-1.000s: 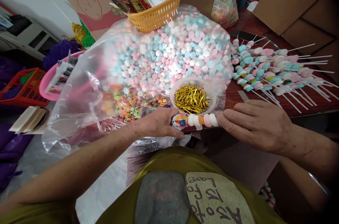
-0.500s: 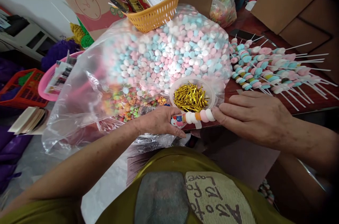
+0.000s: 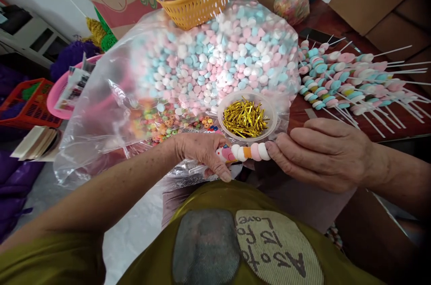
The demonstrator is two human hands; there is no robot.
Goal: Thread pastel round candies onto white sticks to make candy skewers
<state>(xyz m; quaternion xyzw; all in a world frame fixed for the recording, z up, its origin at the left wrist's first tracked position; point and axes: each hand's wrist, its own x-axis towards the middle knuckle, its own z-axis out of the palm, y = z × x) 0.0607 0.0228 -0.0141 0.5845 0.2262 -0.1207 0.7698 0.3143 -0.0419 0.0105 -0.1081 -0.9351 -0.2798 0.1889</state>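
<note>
A candy skewer lies level between my hands, threaded with white, pink and orange pieces. My left hand is closed round its left end, where a printed white, pink and red piece shows beside the thumb. At the other end my right hand pinches the last white piece with its fingertips; the stick itself is hidden. Just beyond the skewer stands a clear round tub of gold twist ties.
A big clear bag of pastel candies spreads behind the tub, with a yellow basket of white sticks on top. Finished-looking candy skewers are piled at right. Ring-shaped candies show through plastic at left.
The skewer and both hands have come slightly nearer my body, away from the tub. My right fingers are more curled. The printed piece shows a different side.
</note>
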